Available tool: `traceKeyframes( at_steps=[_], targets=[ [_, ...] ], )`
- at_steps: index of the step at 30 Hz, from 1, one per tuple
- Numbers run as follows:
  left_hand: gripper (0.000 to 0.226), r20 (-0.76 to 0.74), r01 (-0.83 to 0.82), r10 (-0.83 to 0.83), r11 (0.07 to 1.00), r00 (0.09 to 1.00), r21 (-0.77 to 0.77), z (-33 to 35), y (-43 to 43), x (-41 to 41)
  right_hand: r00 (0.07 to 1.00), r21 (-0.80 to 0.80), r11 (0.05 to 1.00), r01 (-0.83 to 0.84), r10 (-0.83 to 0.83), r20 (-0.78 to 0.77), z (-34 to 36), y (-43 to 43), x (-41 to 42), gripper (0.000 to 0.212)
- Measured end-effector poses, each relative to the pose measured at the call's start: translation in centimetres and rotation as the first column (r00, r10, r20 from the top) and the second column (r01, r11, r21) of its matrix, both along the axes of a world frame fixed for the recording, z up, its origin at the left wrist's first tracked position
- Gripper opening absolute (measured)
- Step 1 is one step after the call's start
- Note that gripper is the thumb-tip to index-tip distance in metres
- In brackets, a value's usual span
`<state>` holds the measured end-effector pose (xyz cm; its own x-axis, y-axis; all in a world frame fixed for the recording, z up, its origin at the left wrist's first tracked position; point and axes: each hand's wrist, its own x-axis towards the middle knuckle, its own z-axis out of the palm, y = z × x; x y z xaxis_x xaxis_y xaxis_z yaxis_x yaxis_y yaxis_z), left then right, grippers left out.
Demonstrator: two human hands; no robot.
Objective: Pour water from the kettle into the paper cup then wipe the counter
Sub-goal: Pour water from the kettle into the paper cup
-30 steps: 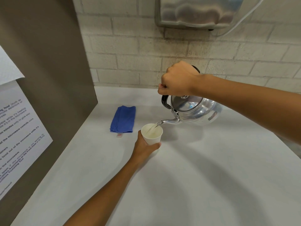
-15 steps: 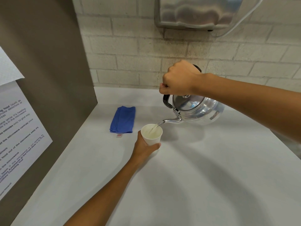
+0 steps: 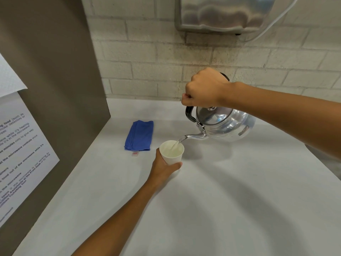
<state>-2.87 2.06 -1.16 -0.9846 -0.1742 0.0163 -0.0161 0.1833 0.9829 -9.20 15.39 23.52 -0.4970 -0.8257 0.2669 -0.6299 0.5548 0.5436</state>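
A white paper cup [image 3: 172,154] stands on the pale counter [image 3: 221,200], and my left hand [image 3: 163,168] is wrapped around its lower part from the near side. My right hand [image 3: 203,89] grips the black handle of a shiny metal kettle [image 3: 224,124], held in the air and tilted with its spout down to the left. A thin stream of water runs from the spout into the cup, which holds water. A folded blue cloth [image 3: 139,135] lies flat on the counter just left of the cup.
A brown panel [image 3: 55,89] with a printed paper notice [image 3: 20,145] walls off the left side. A brick wall [image 3: 147,52] runs behind the counter, with a metal wall unit [image 3: 221,13] and a white cable above. The counter's right edge slants away at the far right.
The kettle and my right hand have shifted slightly to the right while the water keeps running. The water level in the cup has risen. My left hand and the cup have stayed in place.
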Motion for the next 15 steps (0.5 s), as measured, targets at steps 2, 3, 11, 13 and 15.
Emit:
traceKeyframes(
  at_steps=[2,3,11,13,15],
  targets=[
    [0.074,-0.004,0.005,-0.005,1.0,1.0,0.013,-0.03,0.01,0.05,1.0,-0.004,1.0,0.003,-0.003,0.002,0.02,0.06,-0.02,0.047],
    [0.074,-0.007,0.01,-0.01,1.0,1.0,0.018,-0.04,0.01,0.1,1.0,-0.007,1.0,0.004,-0.004,0.004,0.02,0.09,-0.03,0.047],
    [0.078,-0.002,0.019,-0.019,1.0,1.0,0.016,0.15,0.0,0.16,0.999,-0.043,0.999,0.004,-0.003,0.037,-0.6,0.23,-0.12,0.049],
    [0.078,-0.006,0.016,-0.016,1.0,1.0,0.011,0.17,-0.04,0.13,0.999,-0.061,0.998,0.003,0.0,0.042,-0.76,0.41,-0.29,0.05],
    [0.076,-0.012,0.008,-0.008,1.0,1.0,-0.001,0.2,-0.05,0.07,0.999,-0.077,0.997,0.003,0.001,0.046,-0.97,0.68,-0.6,0.05]
  ],
)
